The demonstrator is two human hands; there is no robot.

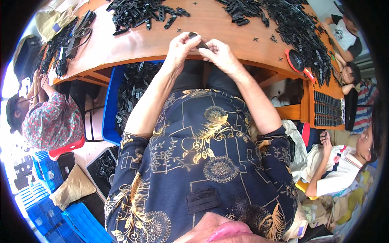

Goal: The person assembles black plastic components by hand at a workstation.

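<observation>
My left hand [183, 48] and my right hand [221, 54] meet just above the near edge of the wooden table [146, 43]. Between them is a small, long black plastic piece [201, 45], tilted down to the right. The left thumb and fingers pinch its upper end, while the right fingers close on its lower end. Its finer details are covered by my fingers. Beyond my hands, a heap of similar black plastic pieces [131, 14] lies on the table, with tiny black cross-shaped bits [179, 30] scattered around.
A blue bin [109, 109] of black pieces stands left of my legs. Larger heaps [291, 28] cover the right side, near a red-rimmed round black item [296, 60] and rows of black pieces [328, 108]. People sit on both sides; blue crates [40, 206] stand at lower left.
</observation>
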